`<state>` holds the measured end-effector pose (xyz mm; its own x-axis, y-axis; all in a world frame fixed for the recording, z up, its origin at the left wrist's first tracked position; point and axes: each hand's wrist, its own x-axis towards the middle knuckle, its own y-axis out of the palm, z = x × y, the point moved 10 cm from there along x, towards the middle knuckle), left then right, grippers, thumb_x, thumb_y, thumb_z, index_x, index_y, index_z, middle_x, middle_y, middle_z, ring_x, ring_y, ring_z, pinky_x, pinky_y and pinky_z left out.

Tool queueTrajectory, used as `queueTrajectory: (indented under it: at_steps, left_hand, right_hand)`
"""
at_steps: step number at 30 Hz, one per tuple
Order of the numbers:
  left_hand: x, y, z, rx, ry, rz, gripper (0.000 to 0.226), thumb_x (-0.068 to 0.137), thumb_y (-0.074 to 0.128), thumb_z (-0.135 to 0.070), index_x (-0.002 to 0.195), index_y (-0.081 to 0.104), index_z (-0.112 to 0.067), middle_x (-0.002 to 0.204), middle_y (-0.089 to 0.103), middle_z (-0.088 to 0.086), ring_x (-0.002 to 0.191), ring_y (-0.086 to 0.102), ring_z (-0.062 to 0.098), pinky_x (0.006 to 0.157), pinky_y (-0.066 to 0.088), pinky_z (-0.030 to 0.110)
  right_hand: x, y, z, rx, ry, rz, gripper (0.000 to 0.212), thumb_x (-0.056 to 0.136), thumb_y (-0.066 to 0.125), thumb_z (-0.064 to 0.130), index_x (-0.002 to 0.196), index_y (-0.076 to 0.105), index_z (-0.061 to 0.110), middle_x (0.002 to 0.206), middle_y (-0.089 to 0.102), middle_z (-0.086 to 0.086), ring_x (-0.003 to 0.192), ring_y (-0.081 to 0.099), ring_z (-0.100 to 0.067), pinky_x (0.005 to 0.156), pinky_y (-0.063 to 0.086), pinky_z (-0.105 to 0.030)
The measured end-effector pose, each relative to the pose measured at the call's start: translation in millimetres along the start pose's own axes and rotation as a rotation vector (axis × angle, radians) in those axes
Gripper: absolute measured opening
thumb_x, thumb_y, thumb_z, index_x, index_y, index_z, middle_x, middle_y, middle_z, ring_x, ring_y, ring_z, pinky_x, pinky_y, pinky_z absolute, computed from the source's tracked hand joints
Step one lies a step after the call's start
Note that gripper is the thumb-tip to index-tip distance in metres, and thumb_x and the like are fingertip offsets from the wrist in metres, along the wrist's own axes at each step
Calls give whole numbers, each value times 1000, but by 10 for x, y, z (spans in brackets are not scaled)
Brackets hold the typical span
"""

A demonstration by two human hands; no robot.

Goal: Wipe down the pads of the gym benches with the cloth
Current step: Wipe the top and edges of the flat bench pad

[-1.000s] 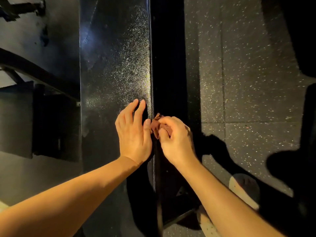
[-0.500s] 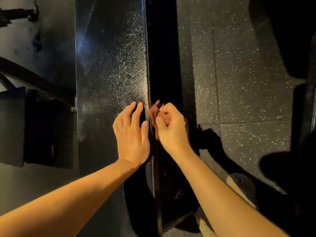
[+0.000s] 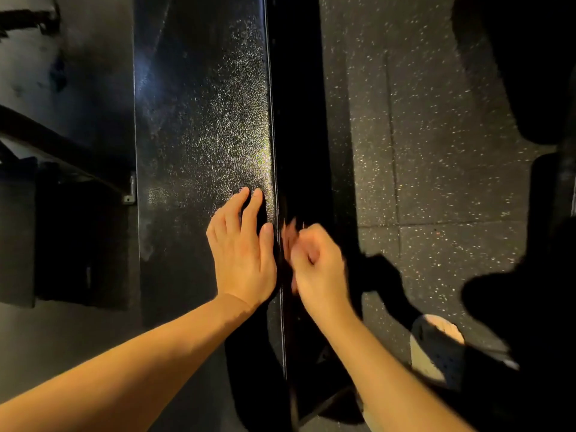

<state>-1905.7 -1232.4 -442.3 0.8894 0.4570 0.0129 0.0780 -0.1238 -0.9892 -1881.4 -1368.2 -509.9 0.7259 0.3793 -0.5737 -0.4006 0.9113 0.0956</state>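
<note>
Plainly, cloth (image 3: 288, 236) sits bunched in right grip (image 3: 318, 266) beside pad (image 3: 202, 120) edge.

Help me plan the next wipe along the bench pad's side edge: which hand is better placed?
Right, most likely. The right hand grips the cloth right at the pad's right edge, while the left hand lies flat on top of the bench pad, holding nothing.

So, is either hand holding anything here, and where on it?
Right hand grips the bunched reddish cloth; which part is blurred. Left hand lies flat on the bench pad.
</note>
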Motion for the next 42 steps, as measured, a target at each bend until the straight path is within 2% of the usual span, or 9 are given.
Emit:
queueTrajectory:
  at_steps: [3,11,15,18,21,25,32,38,42]
  left_hand:
    - [8,8,-22,-1,-2,2,50,106,34,-34,153,40,-17,157,39,4,143,36,25,116,29,53]
    - [11,11,-12,-3,8,-12,50,105,35,-34,152,41,-18,155,40,3,141,38,26,116,29,51]
    - [16,12,-8,11,-1,2,51,104,37,-33,152,41,-17,156,40,5,141,39,28,116,30,53]
    - [0,6,-31,11,-7,21,51,104,37,-32,153,40,-17,156,39,6,142,38,29,116,30,54]
    - [5,13,-24,8,-3,19,51,105,36,-34,153,40,-18,156,39,5,143,36,28,117,29,54]
    - [-10,33,17,18,10,12,51,106,34,-35,154,38,-20,157,36,1,144,35,25,118,27,51]
    - [39,-82,-69,-8,-31,79,51,101,43,-27,150,45,-11,154,41,9,141,39,30,112,34,60]
    - [544,-334,-51,-98,-103,90,44,94,54,-36,134,56,-17,134,52,1,125,47,23,106,29,36]
    - [1313,-369,24,-88,-117,7,42,94,57,-30,133,58,-14,133,53,5,122,46,24,101,29,35]
  right_hand:
    - [-490,-28,-230,-31,52,103,21,96,57,3,84,61,18,80,67,-4,70,64,-28,60,53,-39]
    - [1228,47,1118,-113,-244,-66,18,98,45,-7,88,53,5,75,55,-13,61,55,-23,52,38,-26]
    - [541,33,645,-246,-186,67,29,96,53,-2,75,55,18,61,59,14,54,54,0,54,41,-20]
    - [-69,23,259,-278,-78,251,25,97,56,3,78,59,20,67,68,9,54,64,-5,52,51,-28]
    - [465,1,696,-410,-199,98,18,96,54,11,81,59,18,76,69,-3,74,68,-28,71,56,-45]
    - [1403,14,1176,-388,-195,-120,20,98,47,9,83,55,20,87,68,-12,88,65,-32,83,50,-36]
    - [494,24,719,-296,-110,253,19,97,57,10,82,58,22,68,69,3,50,65,-17,49,56,-43]
    - [1828,56,1638,-383,-213,48,16,98,51,8,94,54,23,77,65,0,77,64,-23,55,37,-7]
    - [2052,43,1726,-311,-259,17,26,97,49,1,78,54,18,60,54,3,49,55,-15,45,43,-30]
